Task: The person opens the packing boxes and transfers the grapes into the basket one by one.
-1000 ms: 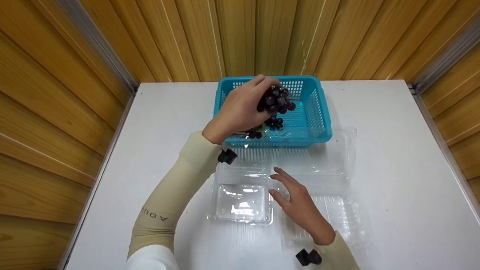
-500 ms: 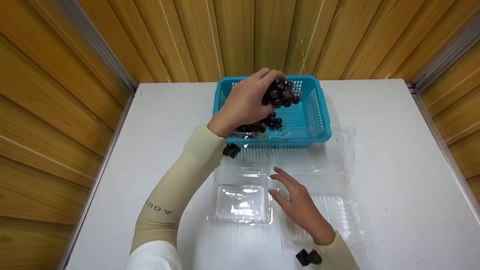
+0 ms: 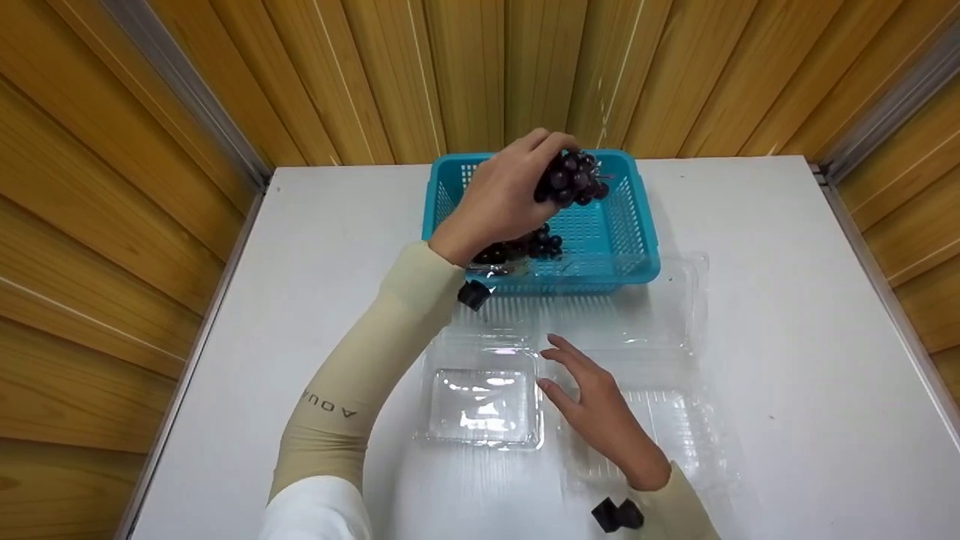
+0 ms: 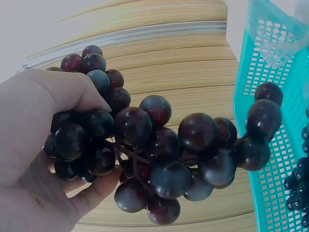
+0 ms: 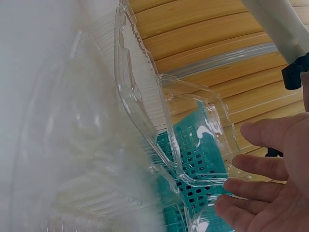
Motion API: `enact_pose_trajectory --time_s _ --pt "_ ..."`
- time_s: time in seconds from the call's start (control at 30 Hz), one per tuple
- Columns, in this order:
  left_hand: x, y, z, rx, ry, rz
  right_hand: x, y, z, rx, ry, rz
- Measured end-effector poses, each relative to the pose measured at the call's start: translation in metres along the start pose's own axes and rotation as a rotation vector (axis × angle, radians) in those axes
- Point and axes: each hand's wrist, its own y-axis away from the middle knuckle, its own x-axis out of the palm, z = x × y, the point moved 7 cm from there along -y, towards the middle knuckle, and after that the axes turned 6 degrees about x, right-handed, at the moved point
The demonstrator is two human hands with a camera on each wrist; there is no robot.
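Observation:
My left hand grips a bunch of dark purple grapes, held above the teal plastic basket. In the left wrist view the fingers and thumb curl round one end of the bunch, and the other end hangs free. More dark grapes lie in the basket, partly hidden by the left hand and wrist. My right hand has its fingers spread loosely and holds nothing. It hovers between two clear plastic clamshell boxes, the left one and the right one, both with raised lids.
The clear lid of the right box stretches back toward the basket's front wall. A white table carries everything. Wood-patterned panels close off the back and both sides.
My left hand has moved up and slightly right with the bunch of grapes, uncovering more of the grapes in the basket. The right hand stays in place.

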Motion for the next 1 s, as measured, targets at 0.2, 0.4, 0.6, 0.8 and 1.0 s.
enact_pose_trajectory --time_s 0.2,0.4,0.6,0.8,1.0 --pt "0.007 -0.004 0.002 0.008 0.008 -0.004 -0.001 0.001 0.001 -0.014 -0.008 -0.005" --pt "0.014 -0.009 0.005 -0.008 0.014 -0.002 -0.002 0.002 0.001 -0.012 -0.008 -0.004" --pt "0.024 -0.014 0.007 -0.026 0.009 0.006 -0.001 0.001 0.000 0.001 0.000 0.005" --pt "0.034 -0.018 0.013 -0.031 0.010 0.013 0.000 0.002 0.000 0.014 0.002 0.015" --pt "0.045 -0.020 0.018 -0.047 0.033 0.045 0.001 0.003 -0.001 0.025 0.004 0.022"
